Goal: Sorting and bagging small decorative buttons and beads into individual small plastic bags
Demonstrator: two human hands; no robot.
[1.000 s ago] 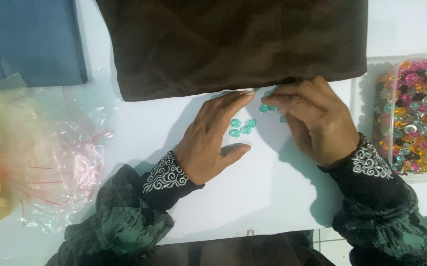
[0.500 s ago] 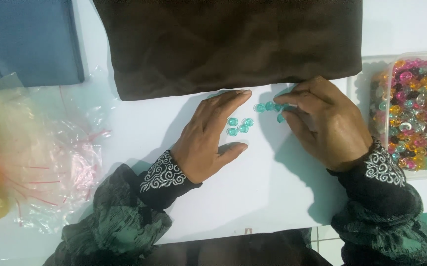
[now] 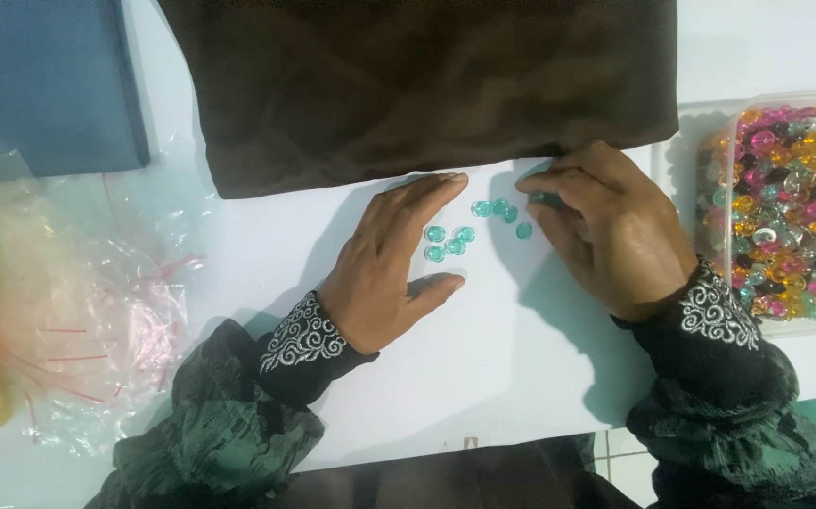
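Observation:
Several small teal glass beads (image 3: pixel 465 231) lie in two small groups on the white table (image 3: pixel 483 377). My left hand (image 3: pixel 389 259) rests flat and open on the table, its fingers just left of the nearer group of beads. My right hand (image 3: pixel 611 226) lies palm down to the right of the beads, with its fingertips touching a teal bead at the right end of the farther group. Both wrists wear dark sleeves with white patterned cuffs.
A dark brown folded cloth (image 3: pixel 427 85) lies just beyond the hands. At the right edge a clear plastic box (image 3: pixel 790 207) holds many coloured beads. Folded blue cloth (image 3: pixel 40 80) sits at the far left, with a heap of clear plastic bags (image 3: pixel 69 320) below it.
My right hand has slid to the right, drawing a few teal beads away from the cluster near my left hand. The left hand has stayed put.

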